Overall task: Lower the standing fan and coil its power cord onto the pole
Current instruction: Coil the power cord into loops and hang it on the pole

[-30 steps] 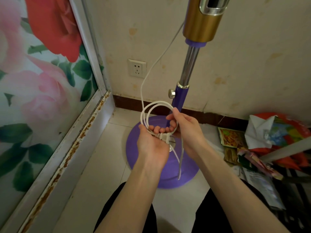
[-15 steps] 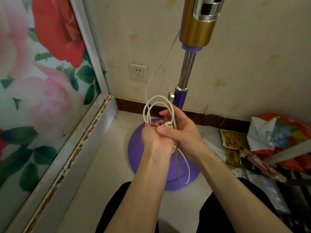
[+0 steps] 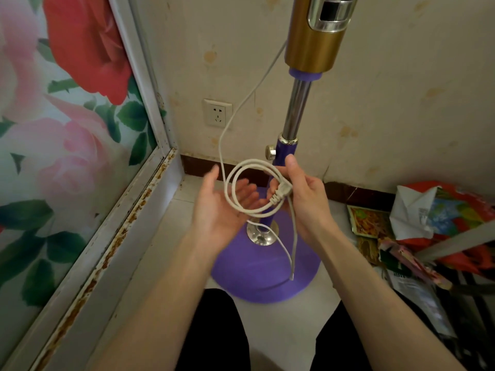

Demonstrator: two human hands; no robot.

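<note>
Two hands meet before the purple fan pole (image 3: pixel 283 156); the left hand (image 3: pixel 219 207) is spread, palm up, under the white cord (image 3: pixel 242 183) loops; the right hand (image 3: pixel 302 196) pinches the coil and its plug (image 3: pixel 280 194); cluttered bags (image 3: pixel 434 218) lie far right.

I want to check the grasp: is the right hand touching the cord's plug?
Touching. The head view shows the right hand with fingers closed on the plug and the coil.

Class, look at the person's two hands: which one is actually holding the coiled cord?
The right hand pinches the cord coil and plug. The left hand lies open, palm up, gripping nothing.
</note>
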